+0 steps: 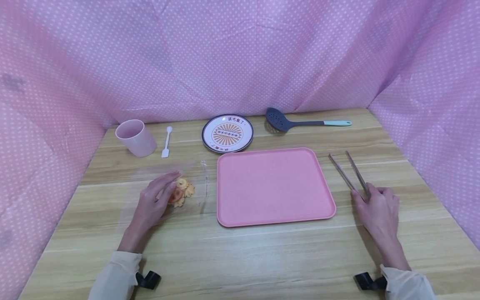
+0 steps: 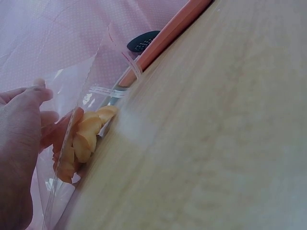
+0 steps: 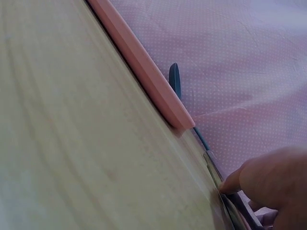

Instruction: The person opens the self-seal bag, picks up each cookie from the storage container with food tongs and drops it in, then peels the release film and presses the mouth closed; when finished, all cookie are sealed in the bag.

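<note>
Head view: a wooden bench [image 1: 240, 258] holds one pink tray [image 1: 273, 185], one pink cup [image 1: 135, 137], one white spoon [image 1: 166, 141], one patterned plate [image 1: 227, 133] and one slotted ladle [image 1: 300, 122]. The left hand [image 1: 153, 204] lies with straight fingers on a clear bag [image 1: 165, 187] of orange snacks [image 1: 182, 191]. The right hand [image 1: 378, 210] curls onto one pair of metal tongs [image 1: 348, 173].

Left wrist view: fingers [image 2: 26, 96] press the bag's film [image 2: 81, 81]; several snack pieces [image 2: 81, 139] inside.

Right wrist view: fingertips [image 3: 235, 182] touch the tongs [image 3: 218, 175] beside the tray's edge [image 3: 144, 64].
</note>
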A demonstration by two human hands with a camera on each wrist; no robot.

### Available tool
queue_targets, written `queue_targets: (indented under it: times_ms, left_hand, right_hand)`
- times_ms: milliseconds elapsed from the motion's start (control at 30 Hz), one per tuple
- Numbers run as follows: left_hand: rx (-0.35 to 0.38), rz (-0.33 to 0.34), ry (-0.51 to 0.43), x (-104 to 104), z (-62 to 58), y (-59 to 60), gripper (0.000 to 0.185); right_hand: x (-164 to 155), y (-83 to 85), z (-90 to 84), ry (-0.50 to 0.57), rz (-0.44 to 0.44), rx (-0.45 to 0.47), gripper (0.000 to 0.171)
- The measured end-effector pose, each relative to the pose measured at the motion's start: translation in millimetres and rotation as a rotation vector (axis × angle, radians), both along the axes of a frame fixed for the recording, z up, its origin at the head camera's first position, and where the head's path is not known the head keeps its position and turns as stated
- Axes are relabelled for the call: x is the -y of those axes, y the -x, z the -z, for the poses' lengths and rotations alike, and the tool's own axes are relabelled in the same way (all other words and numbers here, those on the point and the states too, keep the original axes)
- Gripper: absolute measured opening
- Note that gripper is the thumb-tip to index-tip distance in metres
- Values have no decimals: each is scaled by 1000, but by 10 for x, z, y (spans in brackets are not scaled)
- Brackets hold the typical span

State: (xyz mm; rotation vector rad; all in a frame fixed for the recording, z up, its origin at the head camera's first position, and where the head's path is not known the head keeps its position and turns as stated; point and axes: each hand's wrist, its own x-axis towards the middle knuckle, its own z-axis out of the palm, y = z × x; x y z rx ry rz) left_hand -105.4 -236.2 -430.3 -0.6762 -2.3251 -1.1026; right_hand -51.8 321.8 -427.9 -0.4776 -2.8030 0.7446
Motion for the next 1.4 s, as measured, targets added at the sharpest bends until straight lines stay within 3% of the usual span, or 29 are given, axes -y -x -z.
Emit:
queue_targets:
  times_ms: [433, 533, 633, 800, 1033, 1400]
  left_hand:
    - [-24, 7, -4, -1, 10, 6, 43]
    - [-20, 6, -5, 6, 12, 0, 43]
    - [-11, 4, -4, 7, 9, -5, 42]
    - [-10, 4, -2, 6, -2, -4, 42]
    - [-15, 6, 5, 4, -7, 2, 42]
    - [5, -6, 19, 14, -13, -9, 41]
  right_hand:
    - [-6, -23, -41, -34, -12, 26, 65]
    - [35, -27, -92, -33, -7, 12, 68]
    - [133, -32, -158, -62, -30, -61, 64]
    - [424, 1, -236, -95, -148, -204, 54]
    - [946, 120, -241, -22, -404, -326, 39]
    - [1737, 133, -259, 177, -728, -200, 28]
